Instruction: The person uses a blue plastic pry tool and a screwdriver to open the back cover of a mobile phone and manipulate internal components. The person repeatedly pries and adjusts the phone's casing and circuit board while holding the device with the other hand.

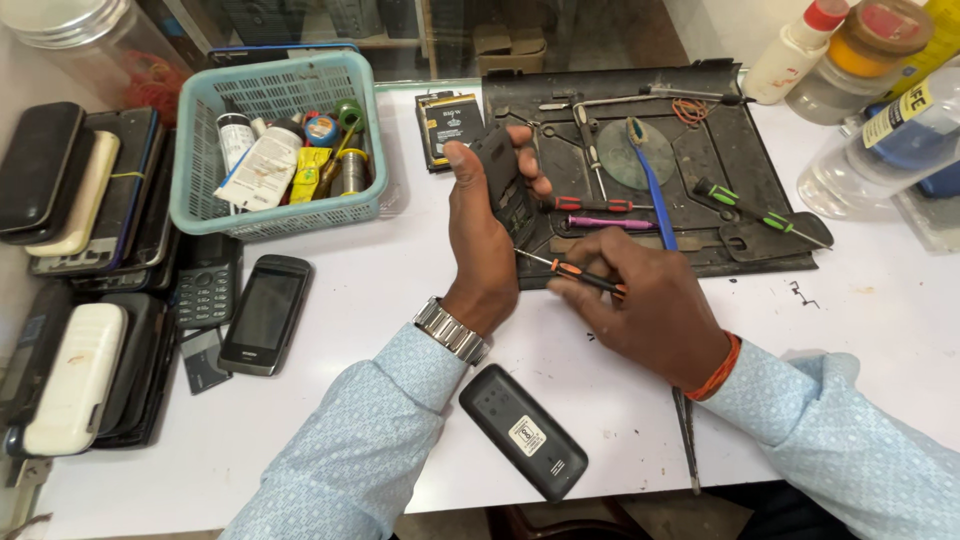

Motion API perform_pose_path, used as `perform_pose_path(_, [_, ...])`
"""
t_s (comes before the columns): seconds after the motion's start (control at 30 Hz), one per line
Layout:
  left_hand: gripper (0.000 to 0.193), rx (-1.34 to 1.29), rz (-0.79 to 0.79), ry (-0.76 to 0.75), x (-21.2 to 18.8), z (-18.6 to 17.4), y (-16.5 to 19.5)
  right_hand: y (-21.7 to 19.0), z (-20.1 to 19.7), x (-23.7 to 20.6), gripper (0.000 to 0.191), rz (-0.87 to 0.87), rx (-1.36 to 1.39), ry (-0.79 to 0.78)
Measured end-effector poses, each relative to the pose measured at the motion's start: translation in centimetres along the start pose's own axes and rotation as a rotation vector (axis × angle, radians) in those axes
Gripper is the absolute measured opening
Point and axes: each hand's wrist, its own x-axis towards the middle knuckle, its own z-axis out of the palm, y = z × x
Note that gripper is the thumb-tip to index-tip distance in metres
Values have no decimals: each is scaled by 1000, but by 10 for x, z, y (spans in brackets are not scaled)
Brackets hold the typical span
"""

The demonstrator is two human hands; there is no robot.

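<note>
On white table, left hand (482, 240) fingers grasping dark phone (505, 185), right hand (640, 300) pinching orange screwdriver (572, 270), teal basket (200, 170) holding bottles, solder.

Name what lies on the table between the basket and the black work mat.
In the head view, a flat battery lies between the basket and the mat, beside the mat's left edge.

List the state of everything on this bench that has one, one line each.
left hand: closed around a dark phone body, held upright.
right hand: pinching an orange-handled screwdriver, tip at the phone.
black back cover: off, lying flat.
candybar phone: screen dark, face up.
teal basket: full.
battery: out, lying flat.
</note>
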Motion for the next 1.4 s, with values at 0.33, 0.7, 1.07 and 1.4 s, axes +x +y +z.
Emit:
perform_pose_path(0.33, [76, 86, 4, 1, -1, 0, -2, 2, 6, -1, 18, 106, 25, -73])
perform_pose_path(0.7, [77, 64, 7, -16, -2, -1, -4, 1, 3, -2, 18, -131, -2, 43])
perform_pose_path(1.07, [76, 88, 34, -4, -2, 1, -2, 15, 1, 7, 23, 426, 325, -221])
perform_pose_path(1.4, [74, -62, 10, 169, 8, -11, -1, 24, -39, 23, 19, 259, 271, -601])
